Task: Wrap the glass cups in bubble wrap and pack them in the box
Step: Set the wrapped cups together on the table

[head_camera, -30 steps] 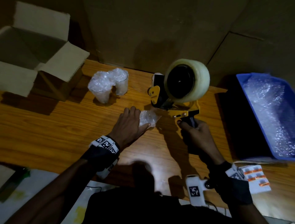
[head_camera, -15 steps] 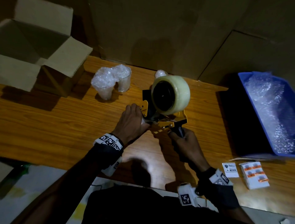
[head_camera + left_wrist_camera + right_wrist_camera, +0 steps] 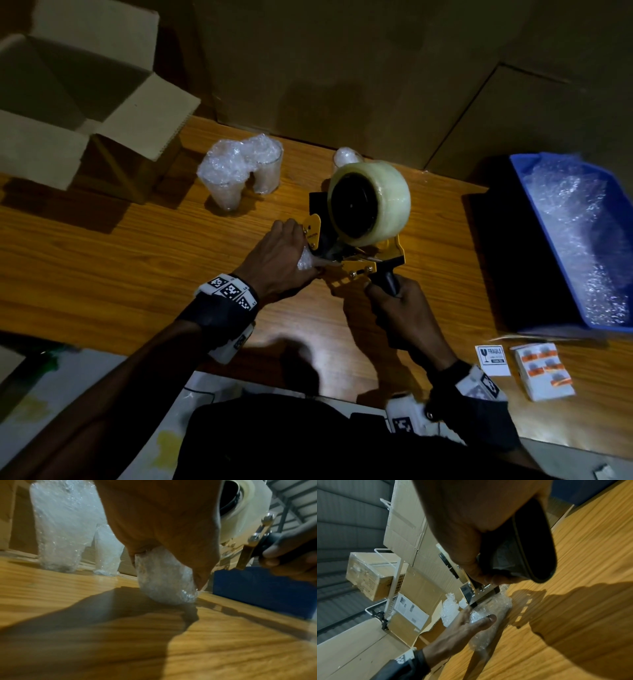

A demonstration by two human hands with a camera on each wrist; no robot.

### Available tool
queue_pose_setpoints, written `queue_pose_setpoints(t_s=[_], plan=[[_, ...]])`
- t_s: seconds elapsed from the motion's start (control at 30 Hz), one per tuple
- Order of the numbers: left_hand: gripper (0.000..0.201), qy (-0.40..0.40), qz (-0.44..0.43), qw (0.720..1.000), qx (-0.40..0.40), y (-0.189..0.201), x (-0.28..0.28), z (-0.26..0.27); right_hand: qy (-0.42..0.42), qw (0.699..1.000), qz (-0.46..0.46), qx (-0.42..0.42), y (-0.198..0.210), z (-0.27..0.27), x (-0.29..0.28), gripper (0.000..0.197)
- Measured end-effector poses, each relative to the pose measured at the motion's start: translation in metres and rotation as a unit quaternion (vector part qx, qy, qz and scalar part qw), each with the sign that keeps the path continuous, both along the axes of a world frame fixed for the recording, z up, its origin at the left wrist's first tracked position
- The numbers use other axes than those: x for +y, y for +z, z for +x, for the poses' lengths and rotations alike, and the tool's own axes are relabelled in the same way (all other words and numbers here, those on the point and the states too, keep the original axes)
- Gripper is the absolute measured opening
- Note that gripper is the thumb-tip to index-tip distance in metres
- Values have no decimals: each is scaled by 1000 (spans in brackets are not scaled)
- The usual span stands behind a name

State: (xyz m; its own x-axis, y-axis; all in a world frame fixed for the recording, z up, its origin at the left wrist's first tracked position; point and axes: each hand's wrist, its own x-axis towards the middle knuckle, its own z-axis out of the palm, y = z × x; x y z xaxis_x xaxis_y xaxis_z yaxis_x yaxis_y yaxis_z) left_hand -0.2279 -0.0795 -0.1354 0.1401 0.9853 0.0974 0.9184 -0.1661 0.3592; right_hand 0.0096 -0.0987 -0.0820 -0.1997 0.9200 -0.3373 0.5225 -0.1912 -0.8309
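A bubble-wrapped glass cup (image 3: 305,263) lies on its side on the wooden table (image 3: 102,260). My left hand (image 3: 279,257) covers it, thumb along one side (image 3: 485,620), fingers over the other, holding the wrapped cup (image 3: 164,577) down. My right hand (image 3: 400,308) grips the black handle of a yellow tape dispenser (image 3: 368,205) carrying a clear tape roll. The dispenser's front end (image 3: 476,595) touches the wrapped cup (image 3: 493,605) beside my left fingers. Two more wrapped cups (image 3: 236,174) stand upright behind. The open cardboard box (image 3: 68,89) sits at the far left.
Another cup (image 3: 346,157) stuffed with wrap stands behind the dispenser. A blue bin (image 3: 534,192) of bubble wrap fills the right side. A fragile label (image 3: 493,359) and a sticker pack (image 3: 544,371) lie near the front right edge. Large cardboard sheets (image 3: 342,68) line the back.
My right hand has brought the tape dispenser down and left until its front meets the wrapped cup. My left hand went from lying flat on the cup to holding it.
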Motion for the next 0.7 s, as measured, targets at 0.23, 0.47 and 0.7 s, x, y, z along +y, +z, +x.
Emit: queue_pose_setpoints(t_s=[0.23, 0.47, 0.7], plan=[[69, -27, -33, 997, 64, 3, 2, -1, -2, 1000, -11, 7, 8, 4, 2, 14], [54, 19, -100, 995, -20, 2, 11, -9, 7, 1000, -20, -9, 19, 22, -7, 13], [72, 55, -151, 984, -70, 3, 26, -17, -32, 996, -84, 9, 21, 61, -30, 13]])
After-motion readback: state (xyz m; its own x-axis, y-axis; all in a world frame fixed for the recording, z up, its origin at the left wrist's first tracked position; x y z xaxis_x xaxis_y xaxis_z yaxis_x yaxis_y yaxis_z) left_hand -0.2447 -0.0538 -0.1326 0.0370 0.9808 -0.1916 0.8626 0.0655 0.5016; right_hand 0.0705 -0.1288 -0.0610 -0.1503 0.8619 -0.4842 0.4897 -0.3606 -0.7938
